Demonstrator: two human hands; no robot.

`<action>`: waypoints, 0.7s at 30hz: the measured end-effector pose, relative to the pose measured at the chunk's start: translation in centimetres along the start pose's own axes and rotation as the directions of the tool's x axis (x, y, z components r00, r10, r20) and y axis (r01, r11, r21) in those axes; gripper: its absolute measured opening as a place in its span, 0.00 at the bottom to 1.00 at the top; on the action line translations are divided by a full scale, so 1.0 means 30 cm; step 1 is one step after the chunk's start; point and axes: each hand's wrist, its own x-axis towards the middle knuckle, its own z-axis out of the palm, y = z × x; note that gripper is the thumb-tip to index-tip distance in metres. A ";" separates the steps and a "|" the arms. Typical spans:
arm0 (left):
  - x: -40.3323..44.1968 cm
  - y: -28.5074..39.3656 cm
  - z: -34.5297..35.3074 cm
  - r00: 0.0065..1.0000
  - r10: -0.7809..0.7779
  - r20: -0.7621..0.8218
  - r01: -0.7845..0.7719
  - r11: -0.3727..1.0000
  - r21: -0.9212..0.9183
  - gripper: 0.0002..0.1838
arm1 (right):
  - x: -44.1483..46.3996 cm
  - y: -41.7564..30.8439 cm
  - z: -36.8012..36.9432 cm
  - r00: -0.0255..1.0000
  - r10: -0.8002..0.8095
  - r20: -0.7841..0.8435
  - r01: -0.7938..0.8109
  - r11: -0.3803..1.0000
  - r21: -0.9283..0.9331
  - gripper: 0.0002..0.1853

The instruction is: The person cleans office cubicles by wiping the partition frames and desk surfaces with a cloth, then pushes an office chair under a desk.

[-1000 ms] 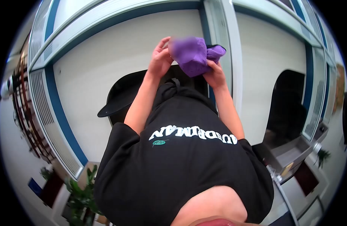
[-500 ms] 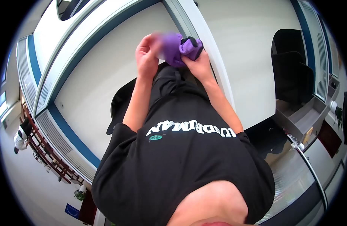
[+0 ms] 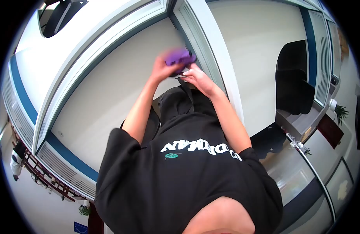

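The left hand (image 3: pixel 161 71) grips the blurred purple cloth (image 3: pixel 177 57) above the pale worktop (image 3: pixel 109 78), seemingly steadying it for the right hand (image 3: pixel 202 81), whose fingers lie at its lower edge; whether these pinch anything, I cannot tell.

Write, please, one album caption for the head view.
Slightly blurred purple item in the left grip, with the right grip close beside it.
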 end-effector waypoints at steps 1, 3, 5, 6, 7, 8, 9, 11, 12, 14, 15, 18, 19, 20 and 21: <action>0.089 -0.069 -0.012 0.998 -0.021 -0.063 0.017 0.998 -0.068 0.24 | 0.008 -0.032 0.029 0.983 -0.088 -0.163 0.069 0.991 -0.119 0.38; 0.301 -0.189 -0.019 0.910 0.085 -0.405 -0.038 0.992 0.123 0.18 | 0.013 -0.051 -0.012 0.988 -0.068 -0.137 0.029 0.964 -0.266 0.46; 0.459 -0.126 0.006 0.868 -0.051 -0.495 0.096 0.993 0.066 0.18 | -0.015 -0.067 -0.036 0.999 0.031 -0.042 -0.037 0.988 -0.151 0.45; 0.538 -0.090 0.019 0.837 -0.118 -0.534 0.158 0.987 0.028 0.19 | -0.025 -0.050 -0.058 1.000 0.014 -0.012 -0.016 0.984 -0.176 0.42; 0.593 -0.045 0.030 0.790 -0.282 -0.545 0.275 0.957 -0.097 0.19 | -0.033 -0.047 -0.072 1.000 0.020 -0.013 -0.022 0.983 -0.182 0.42; 0.613 -0.020 0.036 0.784 -0.290 -0.549 0.280 0.954 -0.104 0.19 | -0.046 -0.045 -0.080 0.999 0.034 0.000 -0.034 0.984 -0.172 0.41; 0.629 -0.009 0.042 0.765 -0.330 -0.553 0.319 0.940 -0.120 0.18 | -0.058 -0.045 -0.085 0.999 0.048 0.016 -0.045 0.986 -0.160 0.40; 0.640 0.006 0.051 0.739 -0.375 -0.559 0.371 0.920 -0.127 0.17 | -0.076 -0.041 -0.083 0.998 0.051 0.026 -0.047 0.987 -0.153 0.38; 0.646 0.004 0.057 0.729 -0.374 -0.574 0.385 0.916 -0.108 0.16 | -0.083 -0.043 -0.083 0.995 0.078 0.070 -0.069 0.990 -0.126 0.37; 0.664 -0.015 0.076 0.719 -0.373 -0.586 0.401 0.912 -0.089 0.16 | -0.089 -0.036 -0.089 0.987 0.109 0.119 -0.096 0.989 -0.114 0.34; 0.677 -0.027 0.085 0.703 -0.365 -0.610 0.375 0.919 -0.117 0.16 | -0.085 -0.033 -0.096 0.987 0.110 0.118 -0.097 0.989 -0.111 0.34; 0.681 -0.006 0.085 0.655 -0.413 -0.633 0.429 0.893 -0.138 0.18 | -0.073 -0.019 -0.105 0.989 0.101 0.111 -0.085 0.986 -0.144 0.30; 0.673 0.006 0.079 0.619 -0.462 -0.636 0.501 0.855 -0.133 0.20 | -0.071 -0.018 -0.108 0.989 0.100 0.109 -0.085 0.987 -0.137 0.29; 0.665 -0.005 0.069 0.613 -0.499 -0.612 0.510 0.842 -0.176 0.21 | -0.073 -0.021 -0.105 0.989 0.088 0.120 -0.071 0.988 -0.138 0.28; 0.641 -0.015 0.057 0.605 -0.499 -0.621 0.513 0.840 -0.177 0.21 | -0.072 -0.025 -0.104 0.988 0.073 0.135 -0.053 0.988 -0.144 0.28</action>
